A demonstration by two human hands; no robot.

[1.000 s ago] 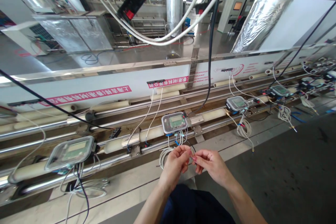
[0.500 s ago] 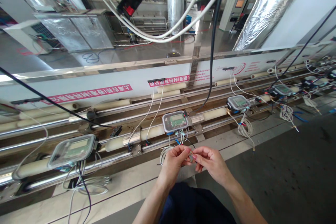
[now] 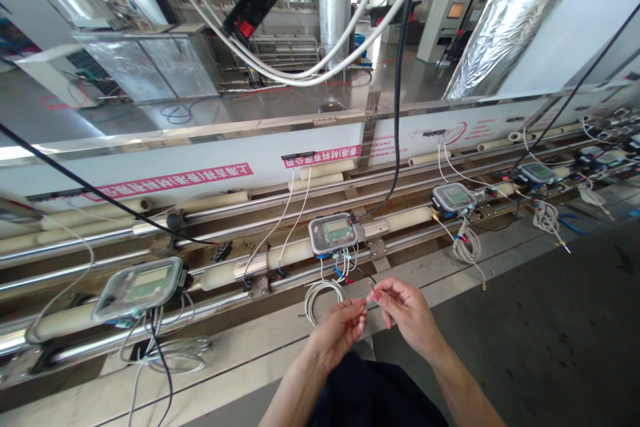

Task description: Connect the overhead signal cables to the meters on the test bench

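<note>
My left hand (image 3: 339, 330) and my right hand (image 3: 404, 310) meet just below a small meter (image 3: 333, 233) with a clear cover and a green display, mounted on a pipe line. Both pinch a thin wire end (image 3: 367, 298) between thumb and forefinger. Thin black and white leads run from the meter's underside down to my fingertips. A coil of white cable (image 3: 320, 295) hangs beside my left hand. My dark sleeve or lap shows at the bottom middle.
A long conveyor bench (image 3: 280, 340) carries more meters: one at the left (image 3: 137, 287), two at the right (image 3: 453, 198), (image 3: 534, 172), each with coiled wires. Thick white and black cables (image 3: 350, 33) hang overhead. A white panel with red lettering (image 3: 170, 180) backs the line.
My left hand has dropped slightly lower and away from the meter, while my right hand stays up; the wire end is now stretched between the two fingertips.
</note>
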